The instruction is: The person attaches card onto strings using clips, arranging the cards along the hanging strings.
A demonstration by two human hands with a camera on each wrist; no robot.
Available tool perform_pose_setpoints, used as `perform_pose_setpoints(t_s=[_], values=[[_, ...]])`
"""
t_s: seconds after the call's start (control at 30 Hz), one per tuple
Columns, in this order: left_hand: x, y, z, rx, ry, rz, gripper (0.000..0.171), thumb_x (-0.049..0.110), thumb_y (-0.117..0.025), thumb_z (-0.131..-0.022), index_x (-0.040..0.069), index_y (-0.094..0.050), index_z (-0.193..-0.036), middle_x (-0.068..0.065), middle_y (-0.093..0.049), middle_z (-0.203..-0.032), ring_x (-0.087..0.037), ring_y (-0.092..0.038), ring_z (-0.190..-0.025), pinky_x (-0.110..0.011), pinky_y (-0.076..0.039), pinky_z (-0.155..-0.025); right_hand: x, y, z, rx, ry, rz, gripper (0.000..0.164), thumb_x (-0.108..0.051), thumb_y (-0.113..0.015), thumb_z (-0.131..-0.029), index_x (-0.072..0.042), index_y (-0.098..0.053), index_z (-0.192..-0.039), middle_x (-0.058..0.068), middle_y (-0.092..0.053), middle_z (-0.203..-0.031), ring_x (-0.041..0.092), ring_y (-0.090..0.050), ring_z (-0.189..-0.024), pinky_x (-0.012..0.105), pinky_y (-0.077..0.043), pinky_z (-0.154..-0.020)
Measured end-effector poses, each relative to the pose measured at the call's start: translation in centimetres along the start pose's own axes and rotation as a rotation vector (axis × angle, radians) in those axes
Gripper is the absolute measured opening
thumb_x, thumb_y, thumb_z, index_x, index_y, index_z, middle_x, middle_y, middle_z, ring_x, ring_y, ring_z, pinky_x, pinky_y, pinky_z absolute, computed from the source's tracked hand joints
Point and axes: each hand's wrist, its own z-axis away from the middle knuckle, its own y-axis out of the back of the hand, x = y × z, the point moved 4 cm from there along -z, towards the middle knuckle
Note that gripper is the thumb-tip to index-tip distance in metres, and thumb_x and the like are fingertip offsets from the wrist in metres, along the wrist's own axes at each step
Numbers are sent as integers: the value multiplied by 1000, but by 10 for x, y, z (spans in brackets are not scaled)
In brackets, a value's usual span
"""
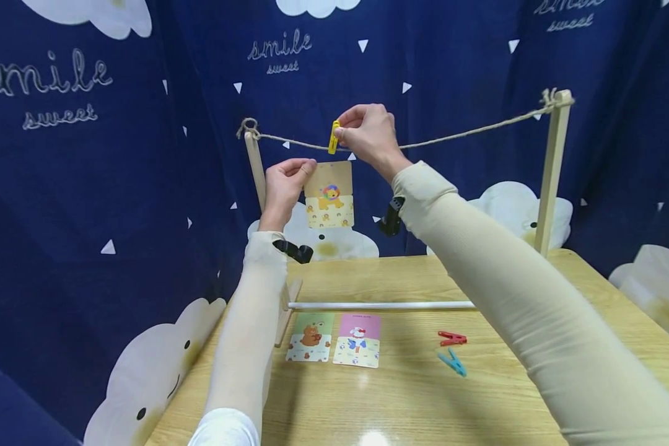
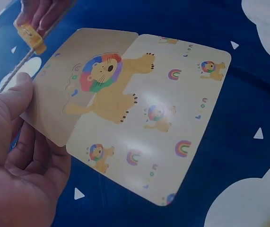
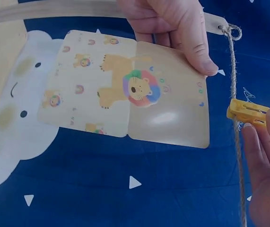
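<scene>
My left hand (image 1: 285,188) pinches the upper left corner of a lion card (image 1: 330,207), thumb on its front face. The card hangs just below a twine line (image 1: 463,134), its top edge apart from the twine in the right wrist view. Above it, my right hand (image 1: 372,131) pinches a yellow clothespin (image 1: 334,137) between thumb and fingers. In the right wrist view the tip of the clothespin (image 3: 248,111) is at the twine (image 3: 233,71). The left wrist view shows the lion card (image 2: 144,109) tilted, with the left thumb (image 2: 21,92) near its edge.
Wooden posts (image 1: 553,167) hold the twine at both ends, and a white rod (image 1: 379,305) runs low between them. On the table (image 1: 334,402) lie a bear card (image 1: 311,337), a bunny card (image 1: 357,341), a red clothespin (image 1: 453,338) and a blue clothespin (image 1: 453,362). A blue curtain (image 1: 145,186) hangs behind.
</scene>
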Motion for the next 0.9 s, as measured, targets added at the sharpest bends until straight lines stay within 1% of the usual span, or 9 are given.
perform_pose_setpoints(t_s=[0.2, 0.33, 0.53, 0.67, 0.9], values=[[3, 3, -1, -14, 1, 11, 26, 29, -80, -93, 5, -79, -104, -1, -77, -92, -12, -68, -83, -26, -56, -76, 3, -8, 1, -39, -15, -17, 18, -17, -74, -97, -7, -73, -111, 7, -73, -108, 16, -73, -90, 24, -59, -82], [7, 3, -2, -26, -5, 16, 26, 28, -79, -94, 4, -79, -105, 0, -76, -91, -12, -68, -82, -25, -55, -75, 6, -10, 2, -43, -27, 11, 18, -18, -74, -96, -8, -73, -111, 6, -73, -107, 16, -73, -89, 25, -59, -82], [12, 5, -4, -24, -13, 6, 26, 26, -79, -94, 3, -78, -105, 2, -74, -88, -11, -65, -80, -24, -53, -73, 10, -13, 1, -60, -46, -7, 17, -17, -73, -96, -8, -74, -111, 7, -72, -108, 19, -71, -93, 26, -60, -83], [13, 5, -5, -30, -15, 14, 27, 25, -79, -94, 1, -77, -106, 2, -73, -86, -11, -63, -79, -24, -51, -72, 10, -14, 1, -69, -46, -15, 17, -16, -74, -95, -7, -74, -110, 8, -73, -109, 19, -70, -95, 26, -60, -83], [13, 6, -4, -26, -11, -6, 27, 26, -79, -94, 1, -77, -105, 1, -73, -86, -11, -63, -79, -24, -51, -72, 8, -20, 2, -107, -45, -15, 22, -19, -74, -96, -8, -74, -114, 7, -73, -111, 18, -72, -95, 27, -60, -83]])
